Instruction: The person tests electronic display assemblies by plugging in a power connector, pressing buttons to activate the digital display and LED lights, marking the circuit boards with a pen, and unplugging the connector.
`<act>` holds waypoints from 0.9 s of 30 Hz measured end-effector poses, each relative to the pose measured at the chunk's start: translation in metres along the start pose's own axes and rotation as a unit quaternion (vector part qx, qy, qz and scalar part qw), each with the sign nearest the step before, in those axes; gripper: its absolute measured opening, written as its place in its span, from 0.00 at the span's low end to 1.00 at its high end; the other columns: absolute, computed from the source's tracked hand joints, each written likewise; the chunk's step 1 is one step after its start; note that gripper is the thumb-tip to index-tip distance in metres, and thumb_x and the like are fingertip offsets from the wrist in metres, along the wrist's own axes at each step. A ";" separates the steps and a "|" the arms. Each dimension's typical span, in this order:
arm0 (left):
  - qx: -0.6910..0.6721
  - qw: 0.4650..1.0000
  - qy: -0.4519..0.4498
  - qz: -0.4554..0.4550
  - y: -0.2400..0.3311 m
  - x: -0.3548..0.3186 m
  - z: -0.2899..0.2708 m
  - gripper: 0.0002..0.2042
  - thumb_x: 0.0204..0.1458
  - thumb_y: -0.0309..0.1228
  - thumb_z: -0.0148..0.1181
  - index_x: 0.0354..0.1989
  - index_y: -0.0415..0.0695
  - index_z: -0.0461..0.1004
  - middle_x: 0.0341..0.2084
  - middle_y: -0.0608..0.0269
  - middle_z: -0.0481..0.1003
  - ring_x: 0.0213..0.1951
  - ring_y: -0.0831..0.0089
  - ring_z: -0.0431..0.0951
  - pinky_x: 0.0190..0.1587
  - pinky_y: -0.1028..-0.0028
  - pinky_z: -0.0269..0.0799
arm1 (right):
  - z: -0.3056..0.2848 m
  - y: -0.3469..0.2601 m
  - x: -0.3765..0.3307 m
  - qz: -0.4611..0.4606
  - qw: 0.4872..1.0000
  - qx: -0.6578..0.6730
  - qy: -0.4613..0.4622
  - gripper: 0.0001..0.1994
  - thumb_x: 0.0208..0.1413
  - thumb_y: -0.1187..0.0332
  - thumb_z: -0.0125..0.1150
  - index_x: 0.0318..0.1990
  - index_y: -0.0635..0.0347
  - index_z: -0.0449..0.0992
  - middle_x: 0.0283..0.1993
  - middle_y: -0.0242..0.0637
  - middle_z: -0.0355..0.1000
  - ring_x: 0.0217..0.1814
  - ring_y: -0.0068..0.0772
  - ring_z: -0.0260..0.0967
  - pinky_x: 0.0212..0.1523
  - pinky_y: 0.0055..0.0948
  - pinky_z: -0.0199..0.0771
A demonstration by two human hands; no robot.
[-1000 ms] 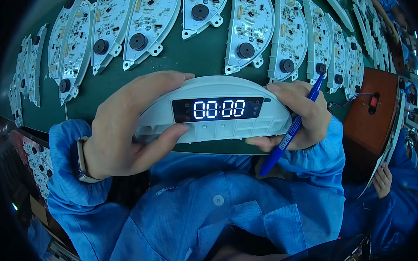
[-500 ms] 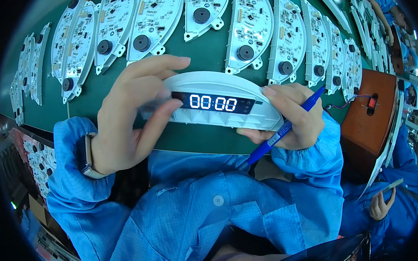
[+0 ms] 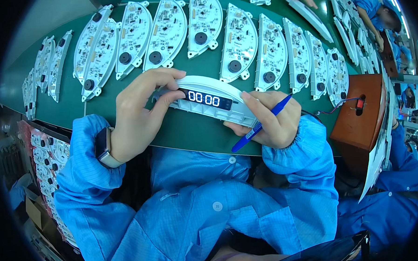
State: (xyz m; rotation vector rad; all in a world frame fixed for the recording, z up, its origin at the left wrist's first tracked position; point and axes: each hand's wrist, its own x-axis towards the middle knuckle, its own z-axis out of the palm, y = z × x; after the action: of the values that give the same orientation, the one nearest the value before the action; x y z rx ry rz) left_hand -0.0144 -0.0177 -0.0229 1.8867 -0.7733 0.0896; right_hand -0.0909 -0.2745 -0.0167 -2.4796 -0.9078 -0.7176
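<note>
White display panel [image 3: 212,102] gripped by both hands' fingers, left hand [image 3: 136,117], right hand [image 3: 274,120] also pinching one blue pen [image 3: 260,124]

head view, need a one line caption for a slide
Both hands, left hand and right hand with a blue pen, hold a white lit digital display panel over a green belt of circuit boards.

Looks like an electronics assembly line in a factory. A long green conveyor belt [image 3: 139,133] carries rows of identical white curved circuit boards [image 3: 270,48], each with a round black buzzer. Workers wear matching blue anti-static smocks [image 3: 198,215], with another smocked person [image 3: 376,11] farther down the belt. A brown test box [image 3: 362,119] with red and black wires sits at the belt's edge.
</note>
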 end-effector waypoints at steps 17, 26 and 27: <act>0.126 0.991 -0.042 -0.015 0.026 0.004 -0.007 0.07 0.46 0.20 0.63 0.31 0.39 0.71 0.48 0.55 0.74 0.51 0.57 0.71 0.54 0.64 0.62 | 0.001 -0.010 0.001 0.034 0.999 -0.023 0.029 0.30 0.33 0.63 0.78 0.47 0.65 0.75 0.31 0.41 0.74 0.28 0.40 0.74 0.26 0.33 0.75; 0.153 0.986 -0.063 0.000 0.046 -0.002 0.002 0.09 0.45 0.18 0.64 0.32 0.38 0.70 0.42 0.55 0.71 0.43 0.60 0.73 0.49 0.68 0.65 | 0.003 -0.001 -0.002 0.038 0.998 -0.016 0.040 0.28 0.37 0.60 0.74 0.47 0.64 0.74 0.33 0.39 0.74 0.29 0.37 0.72 0.25 0.33 0.73; 0.125 0.990 -0.063 -0.001 0.043 -0.002 0.002 0.09 0.45 0.19 0.64 0.33 0.38 0.71 0.38 0.57 0.72 0.40 0.63 0.74 0.46 0.70 0.67 | 0.004 0.000 -0.002 0.038 0.998 -0.016 0.041 0.28 0.37 0.60 0.74 0.47 0.64 0.74 0.33 0.39 0.74 0.29 0.37 0.72 0.25 0.33 0.73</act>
State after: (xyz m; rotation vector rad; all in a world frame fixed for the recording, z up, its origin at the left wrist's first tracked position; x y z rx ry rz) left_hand -0.0402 -0.0286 0.0094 2.1462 -0.8795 0.0689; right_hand -0.0912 -0.2735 -0.0208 -2.4783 -0.7744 -0.8073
